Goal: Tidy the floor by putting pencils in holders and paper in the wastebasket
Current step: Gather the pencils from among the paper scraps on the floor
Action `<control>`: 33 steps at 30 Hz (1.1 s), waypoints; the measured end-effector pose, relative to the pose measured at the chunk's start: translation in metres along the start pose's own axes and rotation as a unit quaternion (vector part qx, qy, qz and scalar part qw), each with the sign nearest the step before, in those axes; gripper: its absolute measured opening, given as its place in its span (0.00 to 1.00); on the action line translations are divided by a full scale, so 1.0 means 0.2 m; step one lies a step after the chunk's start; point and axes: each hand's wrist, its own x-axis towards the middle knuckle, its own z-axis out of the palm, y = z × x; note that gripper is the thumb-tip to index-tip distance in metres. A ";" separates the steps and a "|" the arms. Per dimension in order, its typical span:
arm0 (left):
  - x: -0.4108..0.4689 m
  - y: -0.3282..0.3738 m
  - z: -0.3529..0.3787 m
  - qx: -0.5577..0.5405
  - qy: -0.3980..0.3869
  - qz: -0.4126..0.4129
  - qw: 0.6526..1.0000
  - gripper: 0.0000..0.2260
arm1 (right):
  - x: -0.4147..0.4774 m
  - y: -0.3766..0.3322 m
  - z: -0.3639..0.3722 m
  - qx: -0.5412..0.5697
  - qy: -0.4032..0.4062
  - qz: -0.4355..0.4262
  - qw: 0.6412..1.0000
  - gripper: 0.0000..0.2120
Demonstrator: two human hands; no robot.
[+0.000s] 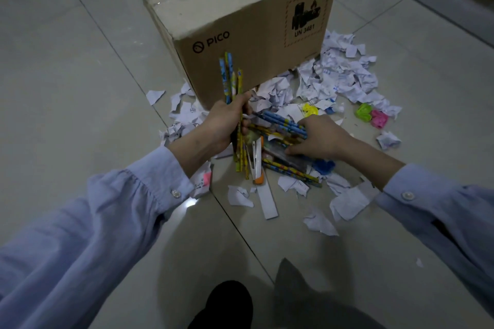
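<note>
The pencils were the matter in hand. A bundle of them (232,80) stood nearly upright in the left hand (227,121), its grip closed around their lower halves, the tips rising in front of the cardboard box (240,21). More loose pencils (284,123), blue and yellow, lay in a crossed heap on the floor (80,61) just in front of the box, mixed with a white and orange stapler-like item (256,160) and a blue clip-shaped piece (324,165).

The right hand (319,139) lay flat over that heap, fingers spread and pressing on several blue pencils; its grip was not closed on anything, though it looked to be raking them together.

Around the heap, torn and crumpled paper (344,77) was scattered on the floor, thickest to the right of the box, with flat scraps (347,203) nearer the person. A yellow (310,109), a green (363,112) and a pink (379,118) small object sat among it.

By my judgement this was the gathering step: pencils collected, none yet stored, and the paper untouched. No holder or wastebasket was in view, so the next move would call for lifting the remaining pencils into the left hand's bundle without catching paper scraps, then locating a holder.
</note>
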 end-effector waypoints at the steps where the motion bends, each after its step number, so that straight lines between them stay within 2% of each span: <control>1: 0.00 0.00 0.00 -0.004 -0.002 0.000 1.000 0.17 | 0.00 0.00 0.00 -0.003 0.003 0.003 1.000 0.21; 5: -0.01 0.00 0.01 -0.023 -0.004 0.000 1.000 0.16 | 0.00 0.00 0.01 -0.032 0.012 -0.004 0.999 0.17; 12: -0.02 0.00 0.01 -0.023 -0.001 0.000 1.000 0.13 | 0.00 -0.03 0.04 -0.111 0.021 -0.006 0.994 0.19; 18: -0.04 -0.02 -0.02 -0.007 0.000 -0.016 1.000 0.14 | -0.03 0.01 -0.05 0.030 -0.024 0.003 0.999 0.17; 24: -0.07 -0.04 -0.02 -0.001 -0.019 -0.027 0.999 0.12 | -0.08 0.08 -0.13 0.094 -0.024 0.076 0.992 0.16; 30: -0.12 -0.09 -0.02 0.113 -0.055 -0.024 0.992 0.14 | -0.14 0.17 -0.16 0.137 -0.030 0.098 0.985 0.17; 33: -0.15 -0.12 0.01 0.217 -0.088 0.002 0.972 0.15 | -0.17 0.19 -0.18 0.189 -0.047 0.126 0.973 0.17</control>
